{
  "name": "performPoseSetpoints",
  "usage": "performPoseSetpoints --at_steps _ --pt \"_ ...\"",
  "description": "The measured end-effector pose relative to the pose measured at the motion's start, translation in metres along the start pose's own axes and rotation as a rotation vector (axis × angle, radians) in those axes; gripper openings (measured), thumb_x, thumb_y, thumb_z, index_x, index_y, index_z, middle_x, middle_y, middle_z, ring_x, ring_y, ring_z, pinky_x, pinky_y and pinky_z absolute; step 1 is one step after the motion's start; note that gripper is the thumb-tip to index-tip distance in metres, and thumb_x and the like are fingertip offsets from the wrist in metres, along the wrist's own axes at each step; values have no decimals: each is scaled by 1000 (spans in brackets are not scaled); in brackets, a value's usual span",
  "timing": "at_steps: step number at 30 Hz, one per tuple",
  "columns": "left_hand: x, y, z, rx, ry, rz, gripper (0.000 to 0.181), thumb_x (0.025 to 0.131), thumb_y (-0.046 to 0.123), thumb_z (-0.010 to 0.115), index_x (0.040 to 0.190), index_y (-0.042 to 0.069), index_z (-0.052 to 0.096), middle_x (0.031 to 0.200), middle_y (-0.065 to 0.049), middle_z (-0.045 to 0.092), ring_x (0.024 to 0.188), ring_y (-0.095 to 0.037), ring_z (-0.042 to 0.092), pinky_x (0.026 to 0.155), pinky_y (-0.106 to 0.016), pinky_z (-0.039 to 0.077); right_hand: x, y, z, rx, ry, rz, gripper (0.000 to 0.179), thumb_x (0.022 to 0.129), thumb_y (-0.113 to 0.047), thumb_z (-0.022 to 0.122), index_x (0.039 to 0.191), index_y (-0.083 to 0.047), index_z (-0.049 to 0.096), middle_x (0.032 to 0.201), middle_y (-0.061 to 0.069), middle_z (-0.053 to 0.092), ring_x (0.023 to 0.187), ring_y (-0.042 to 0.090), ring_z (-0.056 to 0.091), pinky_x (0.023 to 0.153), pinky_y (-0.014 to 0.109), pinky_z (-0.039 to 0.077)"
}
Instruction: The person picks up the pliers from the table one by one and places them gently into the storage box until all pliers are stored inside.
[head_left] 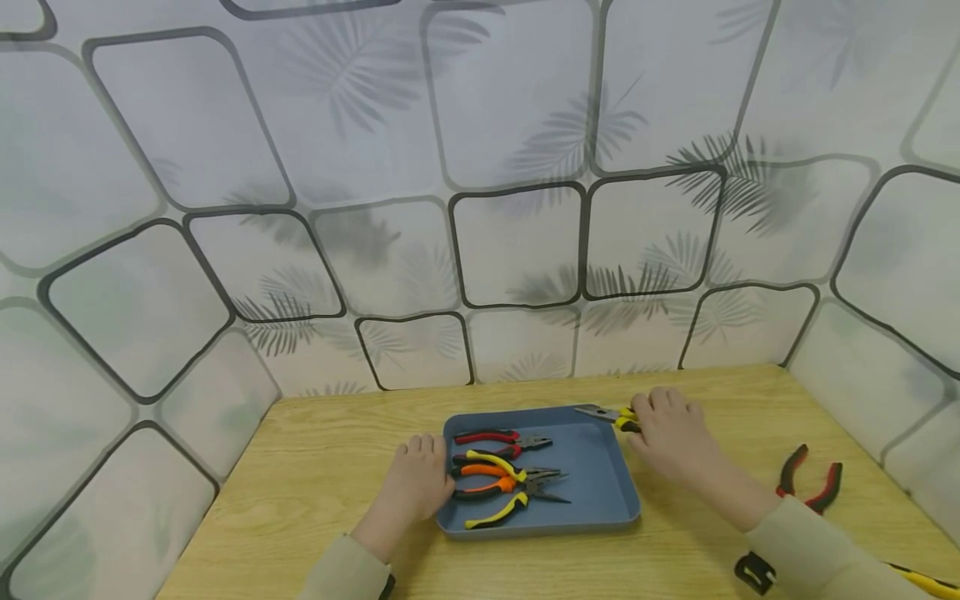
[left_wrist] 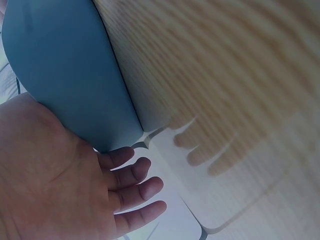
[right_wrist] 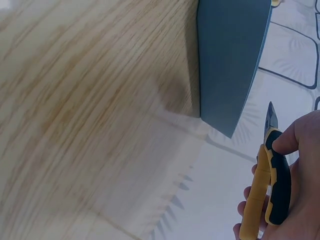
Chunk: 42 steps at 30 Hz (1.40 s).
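Observation:
My right hand (head_left: 672, 429) grips yellow-and-black needle-nose pliers (right_wrist: 270, 175) by the handles, thumb along the black grip. Their metal jaws point left over the back right corner of the blue-grey tray (head_left: 600, 483). At the tray's left wall is my left hand (head_left: 418, 475), its fingers (left_wrist: 137, 192) loosely extended past the outer side. Inside the tray's left half lie red-and-black pliers (head_left: 487, 436), orange-and-black pliers (head_left: 483, 492) and another yellow-and-black pair (head_left: 498, 512), handles to the left; the last two overlap.
Red-handled pliers (head_left: 831, 487) lie spread on the wooden table (head_left: 300, 492) to the right, partly behind my right forearm. A yellow-and-black handle (head_left: 926, 581) shows at the lower right edge. Patterned wall covering (head_left: 517, 250) encloses the table's back and sides.

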<state>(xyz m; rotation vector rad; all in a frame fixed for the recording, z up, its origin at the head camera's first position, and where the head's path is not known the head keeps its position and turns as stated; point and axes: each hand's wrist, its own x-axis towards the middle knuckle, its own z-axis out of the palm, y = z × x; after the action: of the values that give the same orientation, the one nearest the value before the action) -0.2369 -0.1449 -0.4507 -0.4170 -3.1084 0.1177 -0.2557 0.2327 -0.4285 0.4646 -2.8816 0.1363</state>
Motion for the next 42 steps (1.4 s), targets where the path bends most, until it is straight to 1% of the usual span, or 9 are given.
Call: performPoseSetpoints --at_steps 3,9,12,15,22,27,32,36,42 --pt "0 0 0 -1 2 0 44 94 31 69 123 0 58 110 -15 62 101 -30 59 95 -48 53 0 -4 0 4 2 -3 36 97 -28 67 120 -1 59 108 20 57 102 39 54 75 54 43" --pt "1 -1 1 -10 -11 -4 45 95 32 70 125 0 58 111 -16 62 103 -31 59 96 -49 52 1 -13 -1 13 -2 -8 34 99 -28 68 119 -3 60 105 17 57 99 36 53 75 51 42" --pt "1 -1 2 -16 -13 -6 45 95 32 70 125 0 58 111 -16 62 104 -31 59 96 -49 52 2 -15 0 21 -8 -12 33 98 -26 67 120 -3 60 107 18 58 99 36 53 76 53 43" --pt "1 -1 1 -17 -10 -5 44 95 31 70 124 0 57 111 -16 62 103 -31 59 96 -49 52 3 -17 2 28 -13 -12 33 96 -23 66 120 -2 60 108 19 59 99 36 53 79 55 44" --pt "-1 0 0 -16 2 2 41 95 30 70 120 0 57 107 -15 61 100 -30 59 93 -48 52 4 -20 8 29 -14 -20 31 95 -23 66 118 -3 60 105 17 57 94 33 50 78 53 42" --pt "-1 0 -2 -10 0 1 41 95 31 70 119 1 57 105 -14 60 99 -30 58 92 -48 52 5 -24 10 35 -22 -36 32 97 -23 65 121 -3 60 107 17 57 94 33 50 80 56 44" --pt "-2 0 -3 -4 14 4 40 94 30 70 118 1 57 106 -14 61 99 -30 58 92 -48 52 7 -29 11 43 -28 -45 37 98 -24 64 127 -1 60 112 20 58 100 36 53 83 59 45" --pt "-3 0 -3 3 19 6 41 94 30 70 120 0 57 107 -15 62 99 -30 59 92 -48 53 9 -34 13 52 -31 -54 40 99 -24 64 130 0 59 113 20 58 102 37 53 83 58 44" --pt "-1 0 -3 -5 3 2 40 95 30 70 119 0 57 107 -15 61 100 -30 59 93 -48 52 11 -40 16 58 -45 -60 35 100 -25 65 127 -2 59 113 19 57 100 35 52 81 53 40"
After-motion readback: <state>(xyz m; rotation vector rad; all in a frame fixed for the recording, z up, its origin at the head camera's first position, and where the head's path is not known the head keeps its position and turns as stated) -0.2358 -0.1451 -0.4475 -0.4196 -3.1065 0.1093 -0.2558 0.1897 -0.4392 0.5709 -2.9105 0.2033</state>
